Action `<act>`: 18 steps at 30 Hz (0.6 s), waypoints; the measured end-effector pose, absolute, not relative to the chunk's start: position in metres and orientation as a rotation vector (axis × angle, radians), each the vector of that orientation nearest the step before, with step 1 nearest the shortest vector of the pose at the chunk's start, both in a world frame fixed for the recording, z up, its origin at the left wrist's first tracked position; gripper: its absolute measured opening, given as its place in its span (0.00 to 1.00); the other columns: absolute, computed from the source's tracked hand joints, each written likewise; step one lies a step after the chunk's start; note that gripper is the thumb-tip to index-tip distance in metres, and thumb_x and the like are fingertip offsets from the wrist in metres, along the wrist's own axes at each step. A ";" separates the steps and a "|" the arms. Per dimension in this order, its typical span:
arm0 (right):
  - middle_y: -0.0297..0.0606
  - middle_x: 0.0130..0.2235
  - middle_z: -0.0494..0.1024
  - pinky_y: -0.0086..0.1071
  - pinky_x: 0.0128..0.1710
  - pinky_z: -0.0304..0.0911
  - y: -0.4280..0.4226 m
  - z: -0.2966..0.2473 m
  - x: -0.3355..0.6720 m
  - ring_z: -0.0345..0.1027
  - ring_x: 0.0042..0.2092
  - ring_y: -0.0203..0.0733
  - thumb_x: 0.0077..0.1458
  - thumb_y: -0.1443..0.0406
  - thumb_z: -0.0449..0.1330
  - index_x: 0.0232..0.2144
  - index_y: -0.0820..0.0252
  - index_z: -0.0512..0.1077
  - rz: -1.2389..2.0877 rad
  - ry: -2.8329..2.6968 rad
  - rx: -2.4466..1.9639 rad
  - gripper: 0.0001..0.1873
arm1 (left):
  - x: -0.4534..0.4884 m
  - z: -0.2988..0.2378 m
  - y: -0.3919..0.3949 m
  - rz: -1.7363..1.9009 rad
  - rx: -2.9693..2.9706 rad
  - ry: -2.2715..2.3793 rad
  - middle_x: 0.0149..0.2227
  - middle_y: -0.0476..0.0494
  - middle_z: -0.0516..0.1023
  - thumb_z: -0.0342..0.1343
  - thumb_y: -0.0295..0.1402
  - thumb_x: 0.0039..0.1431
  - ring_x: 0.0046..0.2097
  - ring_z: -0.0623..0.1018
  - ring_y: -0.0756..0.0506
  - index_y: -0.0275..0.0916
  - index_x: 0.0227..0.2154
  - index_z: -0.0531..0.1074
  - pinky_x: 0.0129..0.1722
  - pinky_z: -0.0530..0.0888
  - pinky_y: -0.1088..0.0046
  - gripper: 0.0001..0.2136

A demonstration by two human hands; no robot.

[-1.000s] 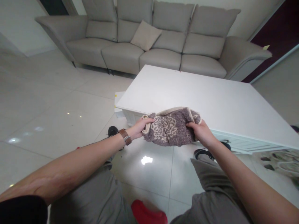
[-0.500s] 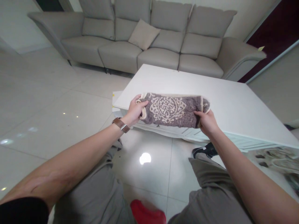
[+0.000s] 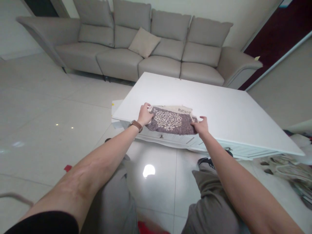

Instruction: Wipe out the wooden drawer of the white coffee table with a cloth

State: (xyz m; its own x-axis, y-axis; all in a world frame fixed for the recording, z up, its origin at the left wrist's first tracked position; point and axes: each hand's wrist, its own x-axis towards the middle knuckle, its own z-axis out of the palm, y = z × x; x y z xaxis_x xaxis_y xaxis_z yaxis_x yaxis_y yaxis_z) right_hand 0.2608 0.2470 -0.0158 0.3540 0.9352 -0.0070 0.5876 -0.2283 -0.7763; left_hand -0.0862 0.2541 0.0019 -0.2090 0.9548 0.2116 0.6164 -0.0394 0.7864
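Observation:
A folded towel (image 3: 168, 121), purple-grey with a cream medallion pattern, lies across the near edge of the white table (image 3: 219, 112). Its front part hangs over the side, and a cream layer shows behind the patterned face. My left hand (image 3: 145, 116), with a brown-strapped watch (image 3: 136, 125) on the wrist, grips the towel's left end with the thumb on top. At the opposite end, my right hand (image 3: 201, 126) holds the corner by the thumb; part of its grip is hidden.
A grey sofa (image 3: 158, 66) with a beige cushion (image 3: 144, 42) stands behind the table. Drawer fronts (image 3: 175, 140) face my legs. Fabric items (image 3: 285, 165) lie at the right, and something red (image 3: 151, 227) is on the floor below me.
Both hands have lowered the towel from above the table onto its near edge. The hands are closer together, and more of the cream layer shows behind. The view has shifted slightly.

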 end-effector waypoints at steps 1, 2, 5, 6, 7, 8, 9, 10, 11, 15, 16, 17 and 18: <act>0.32 0.34 0.73 0.36 0.34 0.67 0.249 -0.013 0.260 0.69 0.34 0.44 0.38 0.60 0.67 0.52 0.52 0.61 0.616 -1.299 -2.011 0.37 | -0.084 0.006 0.251 1.097 1.808 1.856 0.52 0.40 0.70 0.61 0.23 0.48 0.54 0.72 0.40 0.43 0.47 0.69 0.56 0.70 0.60 0.22; 0.33 0.34 0.73 0.36 0.34 0.66 0.250 -0.008 0.259 0.69 0.34 0.44 0.38 0.61 0.67 0.52 0.52 0.62 0.629 -1.281 -2.079 0.36 | -0.081 0.011 0.249 1.030 1.951 1.859 0.54 0.39 0.68 0.60 0.24 0.49 0.57 0.70 0.39 0.44 0.46 0.71 0.57 0.70 0.58 0.20; 0.38 0.36 0.74 0.38 0.35 0.67 0.253 0.008 0.257 0.70 0.36 0.46 0.39 0.62 0.66 0.51 0.55 0.64 0.740 -1.403 -2.207 0.35 | -0.075 0.019 0.242 0.700 2.142 1.877 0.55 0.38 0.70 0.59 0.31 0.54 0.60 0.67 0.33 0.45 0.47 0.73 0.58 0.68 0.50 0.16; 0.40 0.38 0.75 0.40 0.37 0.67 0.253 0.013 0.256 0.70 0.38 0.48 0.39 0.61 0.66 0.53 0.57 0.64 0.728 -1.480 -2.242 0.36 | -0.074 0.020 0.241 0.596 2.142 1.884 0.55 0.37 0.71 0.59 0.33 0.56 0.60 0.67 0.32 0.45 0.48 0.73 0.57 0.68 0.49 0.16; 0.44 0.42 0.75 0.42 0.40 0.67 0.252 0.017 0.254 0.70 0.41 0.51 0.39 0.61 0.66 0.54 0.58 0.63 0.669 -1.562 -2.268 0.37 | -0.074 0.019 0.241 0.525 2.132 1.895 0.55 0.36 0.72 0.59 0.36 0.57 0.60 0.67 0.32 0.44 0.50 0.73 0.57 0.67 0.48 0.17; 0.48 0.46 0.74 0.44 0.43 0.67 0.250 0.021 0.251 0.69 0.45 0.54 0.40 0.61 0.66 0.56 0.59 0.63 0.569 -1.639 -2.282 0.38 | -0.074 0.018 0.242 0.488 2.121 1.907 0.55 0.36 0.72 0.59 0.37 0.58 0.60 0.68 0.32 0.44 0.51 0.73 0.57 0.67 0.48 0.17; 0.52 0.51 0.72 0.47 0.46 0.67 0.248 0.024 0.248 0.68 0.50 0.57 0.42 0.60 0.65 0.57 0.60 0.63 0.449 -1.707 -2.283 0.38 | -0.075 0.017 0.243 0.471 2.117 1.913 0.56 0.36 0.73 0.58 0.39 0.59 0.60 0.68 0.32 0.44 0.51 0.73 0.57 0.67 0.49 0.18; 0.54 0.55 0.69 0.50 0.49 0.66 0.246 0.027 0.244 0.65 0.54 0.60 0.43 0.60 0.63 0.58 0.60 0.64 0.330 -1.770 -2.268 0.37 | -0.077 0.015 0.244 0.462 2.115 1.914 0.55 0.36 0.74 0.59 0.40 0.59 0.59 0.69 0.32 0.43 0.51 0.73 0.57 0.68 0.50 0.18; 0.55 0.59 0.66 0.53 0.51 0.64 0.244 0.028 0.240 0.61 0.58 0.62 0.45 0.61 0.62 0.58 0.59 0.65 0.232 -1.832 -2.244 0.35 | -0.078 0.015 0.246 0.449 2.107 1.914 0.54 0.36 0.76 0.59 0.40 0.59 0.59 0.70 0.33 0.43 0.50 0.74 0.56 0.68 0.51 0.17; 0.51 0.66 0.58 0.59 0.57 0.56 0.241 0.028 0.225 0.49 0.65 0.64 0.47 0.64 0.59 0.52 0.57 0.73 0.113 -2.027 -2.165 0.27 | -0.082 0.018 0.249 0.390 2.132 1.897 0.51 0.36 0.78 0.61 0.40 0.59 0.57 0.73 0.32 0.41 0.42 0.76 0.53 0.69 0.55 0.11; 0.50 0.66 0.59 0.59 0.58 0.55 0.242 0.027 0.223 0.49 0.65 0.63 0.47 0.65 0.59 0.52 0.57 0.73 0.127 -2.042 -2.156 0.27 | -0.082 0.020 0.248 0.393 2.164 1.880 0.51 0.36 0.78 0.61 0.40 0.59 0.57 0.73 0.32 0.41 0.40 0.76 0.52 0.69 0.55 0.10; 0.50 0.65 0.61 0.59 0.58 0.54 0.243 0.025 0.222 0.50 0.65 0.62 0.46 0.66 0.58 0.54 0.56 0.72 0.156 -2.044 -2.146 0.30 | -0.082 0.022 0.248 0.402 2.192 1.857 0.51 0.36 0.78 0.61 0.39 0.59 0.57 0.73 0.33 0.41 0.40 0.75 0.52 0.69 0.56 0.09; 0.49 0.62 0.65 0.58 0.57 0.55 0.245 0.024 0.222 0.52 0.63 0.60 0.46 0.68 0.58 0.58 0.55 0.69 0.200 -2.039 -2.132 0.33 | -0.083 0.024 0.247 0.419 2.207 1.831 0.50 0.36 0.79 0.60 0.38 0.60 0.55 0.74 0.33 0.41 0.39 0.75 0.51 0.69 0.57 0.09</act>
